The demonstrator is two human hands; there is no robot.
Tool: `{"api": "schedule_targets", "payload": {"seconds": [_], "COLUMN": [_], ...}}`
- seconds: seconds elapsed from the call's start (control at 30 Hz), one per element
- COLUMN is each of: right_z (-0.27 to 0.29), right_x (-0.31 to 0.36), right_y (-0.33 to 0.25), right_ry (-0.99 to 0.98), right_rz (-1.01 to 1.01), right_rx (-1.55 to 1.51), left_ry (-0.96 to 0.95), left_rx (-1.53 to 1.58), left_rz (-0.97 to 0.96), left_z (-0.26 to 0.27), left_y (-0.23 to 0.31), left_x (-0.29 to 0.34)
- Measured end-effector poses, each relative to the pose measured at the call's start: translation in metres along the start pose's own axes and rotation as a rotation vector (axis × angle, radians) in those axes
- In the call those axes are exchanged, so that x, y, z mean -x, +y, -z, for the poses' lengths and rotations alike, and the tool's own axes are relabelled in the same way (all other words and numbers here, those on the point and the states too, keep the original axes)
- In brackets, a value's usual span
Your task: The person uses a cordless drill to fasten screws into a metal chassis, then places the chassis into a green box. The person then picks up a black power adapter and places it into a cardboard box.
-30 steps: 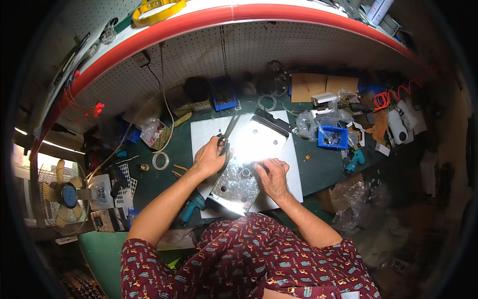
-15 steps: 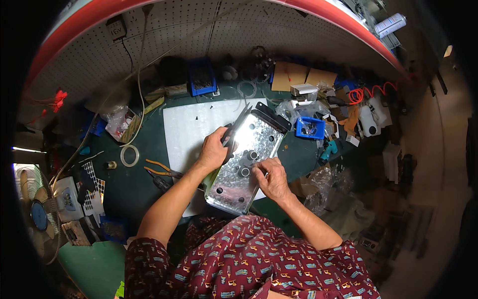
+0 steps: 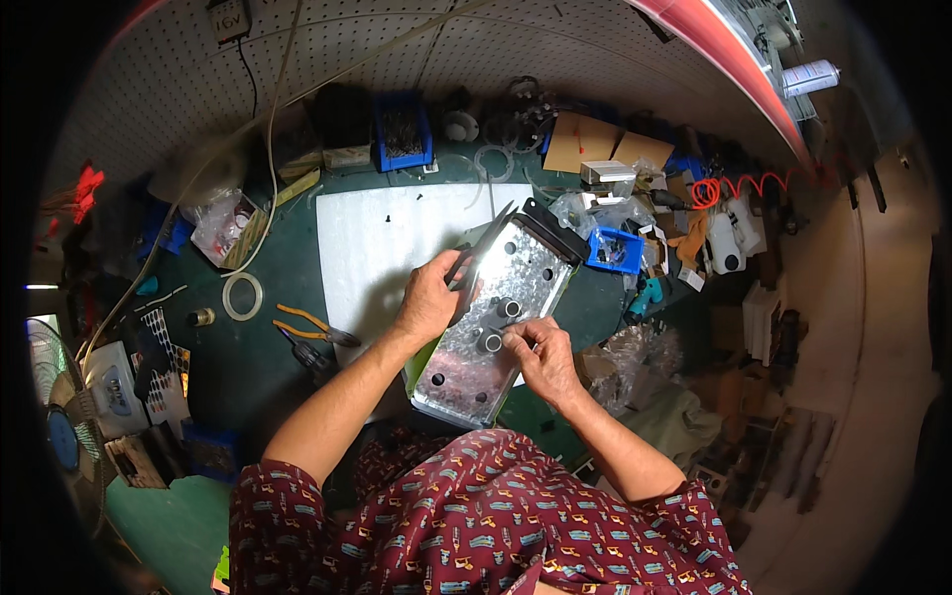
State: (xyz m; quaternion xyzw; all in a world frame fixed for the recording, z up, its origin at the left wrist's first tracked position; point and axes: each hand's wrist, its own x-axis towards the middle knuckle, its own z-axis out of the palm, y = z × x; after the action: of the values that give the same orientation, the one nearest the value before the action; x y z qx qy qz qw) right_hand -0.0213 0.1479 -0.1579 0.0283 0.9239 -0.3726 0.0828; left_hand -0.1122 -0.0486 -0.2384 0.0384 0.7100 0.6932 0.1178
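Observation:
A shiny metal panel [image 3: 458,375] with round holes and a black bracket [image 3: 553,230] at its far end lies tilted before me. Two short round metal fittings stand up from its middle, an upper fitting [image 3: 510,308] and a lower fitting [image 3: 493,343]. My left hand [image 3: 428,297] is closed at the panel's left edge around dark pointed scissors [image 3: 488,238], whose tips point away from me. My right hand [image 3: 543,359] is closed in a pinch right beside the lower fitting. Whatever sits between its fingertips is hidden.
A white foam sheet [image 3: 357,233] lies under the panel on the green bench. To the left are orange-handled pliers [image 3: 309,325] and a tape roll [image 3: 242,297]. Blue bins, including a small blue bin [image 3: 615,252], stand behind and right, near a teal tool [image 3: 645,297] and clear plastic bags.
The view has shifted slightly, so the bench appears moved. Both hands keep their places on the panel, the right still pinching by the lower fitting.

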Motion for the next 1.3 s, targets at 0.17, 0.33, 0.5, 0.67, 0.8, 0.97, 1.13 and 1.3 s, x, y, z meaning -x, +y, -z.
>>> {"api": "schedule_targets", "payload": {"seconds": [0.17,0.33,0.5,0.67,0.8,0.97,1.13,1.3], "right_z": [0.0,-0.003,0.025,0.022,0.023,0.008,-0.004,-0.01], "right_x": [-0.007,-0.014,-0.01,-0.008,-0.006,-0.004,-0.008,-0.013], "right_y": [-0.009,-0.005,-0.006,0.007,-0.007,-0.011,-0.012,-0.011], "right_ry": [-0.027,-0.093,-0.137,-0.153,-0.261,-0.121,-0.073,-0.068], "right_rz": [-0.056,-0.17,0.157,0.088,-0.154,-0.143,-0.155,-0.198], "right_rx": [0.02,-0.009,0.201,0.039,-0.115,-0.068,-0.05,-0.089], "left_ry": [-0.015,0.014,-0.036,-0.062,-0.041,-0.045,-0.012,0.004], "left_rx": [0.067,-0.027,-0.054,-0.073,-0.02,-0.017,-0.086,-0.164], "left_rz": [0.044,0.018,0.013,0.053,0.04,0.038,0.027,-0.001], "left_z": [-0.004,-0.001,0.007,0.01,0.006,0.004,-0.002,0.0], "left_y": [-0.012,-0.009,0.005,0.005,0.01,0.007,-0.002,0.005], "left_x": [-0.001,-0.003,0.001,0.003,0.007,0.006,0.008,0.006]}}
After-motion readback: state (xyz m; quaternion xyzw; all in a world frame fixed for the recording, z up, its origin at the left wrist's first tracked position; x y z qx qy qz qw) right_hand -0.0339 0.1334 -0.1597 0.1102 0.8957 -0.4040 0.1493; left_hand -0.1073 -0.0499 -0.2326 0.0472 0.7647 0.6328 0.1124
